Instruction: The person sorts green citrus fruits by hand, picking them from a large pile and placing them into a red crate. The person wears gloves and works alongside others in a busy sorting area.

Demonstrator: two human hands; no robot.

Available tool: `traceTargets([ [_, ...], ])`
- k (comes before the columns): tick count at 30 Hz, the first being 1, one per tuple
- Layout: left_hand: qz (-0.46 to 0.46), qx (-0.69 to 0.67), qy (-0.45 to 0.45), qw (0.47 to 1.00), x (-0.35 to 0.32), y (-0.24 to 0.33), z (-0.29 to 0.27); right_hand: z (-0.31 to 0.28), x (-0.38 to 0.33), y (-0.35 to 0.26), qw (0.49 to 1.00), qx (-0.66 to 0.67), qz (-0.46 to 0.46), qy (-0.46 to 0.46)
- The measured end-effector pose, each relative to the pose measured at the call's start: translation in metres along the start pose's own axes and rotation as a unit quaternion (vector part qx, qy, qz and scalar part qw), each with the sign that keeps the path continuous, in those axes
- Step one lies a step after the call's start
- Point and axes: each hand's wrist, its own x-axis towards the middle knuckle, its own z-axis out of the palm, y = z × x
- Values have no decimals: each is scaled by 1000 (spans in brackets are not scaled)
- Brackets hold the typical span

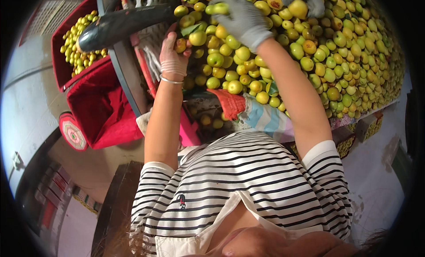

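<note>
A wide heap of yellow-green jujubes point(341, 58), some with brown patches, spreads before me. At the heap's left edge is my left hand point(173, 62), in a thin pale covering with a bracelet at the wrist. Its fingers curl round a brownish-yellow jujube point(180, 45). Farther right, my right hand point(243, 20) wears a grey-white glove and reaches over the heap. Between its thumb and fingers shows a green jujube point(221, 8). Beside my left hand lies a green leaf point(191, 29).
Another person's grey-gloved hand point(315, 4) is at the heap's far side. A dark rounded bar point(126, 26) juts out at left over a metal frame point(126, 75). Beyond stand a red crate point(56, 58) holding jujubes, a red cloth-lined bin point(102, 102) and a round patterned stool point(73, 131).
</note>
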Motion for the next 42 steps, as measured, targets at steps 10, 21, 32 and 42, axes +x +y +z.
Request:
traceTargets([
  [10, -22, -63, -111, 992, 0, -1, 5, -122, -64, 63, 933, 294, 155, 138],
  [21, -21, -211, -181, 960, 0, -4, 8, -59, -73, 12, 866, 434, 209, -133],
  [32, -48, -228, -183, 955, -10, 5, 19, -62, 92, -167, 932, 351, 14, -87],
  [42, -43, -141, -86, 985, 2, -6, 8, 42, -74, -52, 965, -186, -146, -115],
])
